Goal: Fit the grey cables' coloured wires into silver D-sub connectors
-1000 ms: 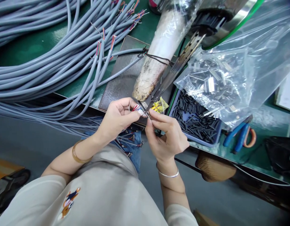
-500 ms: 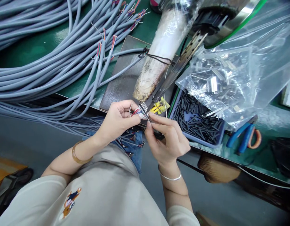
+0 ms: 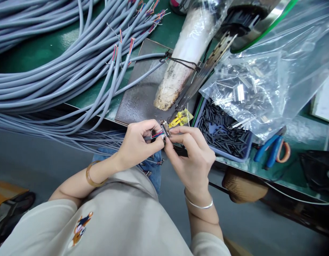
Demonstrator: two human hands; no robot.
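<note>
A small metal multi-pin connector is held between my hands in front of the table edge. Red, blue and other thin coloured wires run into its left side. My left hand is closed, pinching the wires and the connector's near side between thumb and fingers. From the right, my right hand has its thumb and fingertips closed on the connector's other side. Its fingertips partly cover the connector, so any smaller piece between them is hidden.
Grey cables with stripped ends cover the left side. Behind my hands, a wrapped white cylinder and a dark metal rod slant down over a dark plate. A bin of black tubes, plastic bag and blue-handled pliers lie right.
Both hands have drawn slightly down and away from the rod tip. The connector has turned, and the coloured wires show more plainly. The white piece near my left thumb is no longer visible.
</note>
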